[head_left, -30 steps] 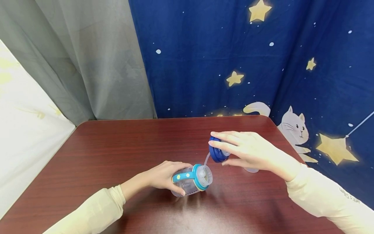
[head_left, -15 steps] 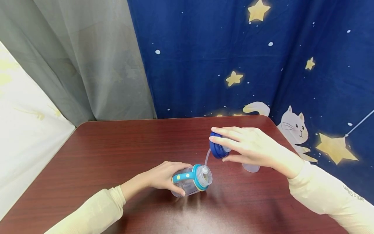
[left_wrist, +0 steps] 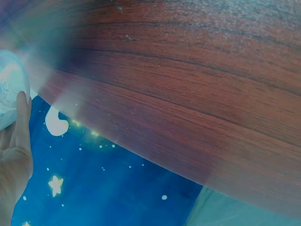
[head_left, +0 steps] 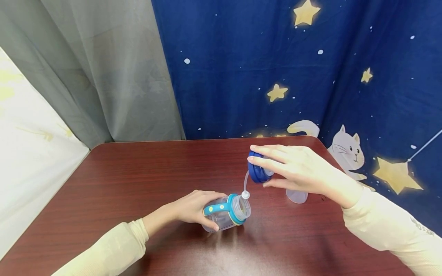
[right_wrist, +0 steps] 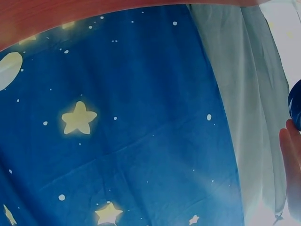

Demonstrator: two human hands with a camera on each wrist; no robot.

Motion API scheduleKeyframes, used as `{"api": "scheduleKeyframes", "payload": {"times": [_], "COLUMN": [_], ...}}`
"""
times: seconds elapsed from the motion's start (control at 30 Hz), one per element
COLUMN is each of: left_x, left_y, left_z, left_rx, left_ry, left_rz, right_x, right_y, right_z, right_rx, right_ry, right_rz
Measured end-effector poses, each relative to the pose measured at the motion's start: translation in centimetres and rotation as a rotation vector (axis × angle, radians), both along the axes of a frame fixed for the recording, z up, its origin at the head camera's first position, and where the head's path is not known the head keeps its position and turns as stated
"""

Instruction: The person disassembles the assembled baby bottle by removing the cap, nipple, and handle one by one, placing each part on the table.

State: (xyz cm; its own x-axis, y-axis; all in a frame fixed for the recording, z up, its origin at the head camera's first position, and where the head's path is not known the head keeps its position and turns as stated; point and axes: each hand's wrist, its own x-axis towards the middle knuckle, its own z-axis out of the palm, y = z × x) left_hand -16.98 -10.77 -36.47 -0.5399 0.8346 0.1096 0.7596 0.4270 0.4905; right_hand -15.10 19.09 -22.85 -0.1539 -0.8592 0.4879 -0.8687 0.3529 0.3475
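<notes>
While a cream sleeve (head_left: 107, 251) comes in from the lower left of the frame, the left hand (head_left: 193, 207) at its end grasps a clear bottle (head_left: 222, 220) low in the centre, fingers and thumb about its body and blue handle (head_left: 216, 208). Tipped over on its side, the bottle has its long axis running almost across the frame, rising slightly to the right, its uncapped mouth (head_left: 244, 207) facing right; whether any liquid is inside I cannot tell. Just at the upper rim of that mouth is a white weight (head_left: 245, 195), ending a thin straw (head_left: 246, 181) that hangs from a dark blue lid (head_left: 257, 172). Right of centre, the right hand (head_left: 298, 168) pinches this lid, its underside facing left. Partly hidden below that hand, a clear piece (head_left: 297, 197) rests on the reddish-brown table (head_left: 138, 172). Beyond hang a grey curtain (head_left: 114, 69), upper left, and a starry blue curtain (head_left: 235, 69), upper right.
</notes>
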Motion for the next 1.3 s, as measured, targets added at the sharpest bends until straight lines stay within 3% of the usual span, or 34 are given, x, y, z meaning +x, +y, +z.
{"api": "scheduleKeyframes", "payload": {"times": [0.43,1.3], "left_x": [0.0,-0.1], "left_y": [-0.2,-0.5], "left_z": [-0.2,-0.7], "left_rx": [0.018,0.004], "left_ry": [0.046,0.047], "left_rz": [-0.014,-0.005], "right_x": [-0.1,-0.2], "right_y": [0.0,1.3], "right_z": [0.8,1.4], "right_rx": [-0.023,-0.111], "right_ry": [0.031,0.039], "right_rz": [-0.006,-0.001]}}
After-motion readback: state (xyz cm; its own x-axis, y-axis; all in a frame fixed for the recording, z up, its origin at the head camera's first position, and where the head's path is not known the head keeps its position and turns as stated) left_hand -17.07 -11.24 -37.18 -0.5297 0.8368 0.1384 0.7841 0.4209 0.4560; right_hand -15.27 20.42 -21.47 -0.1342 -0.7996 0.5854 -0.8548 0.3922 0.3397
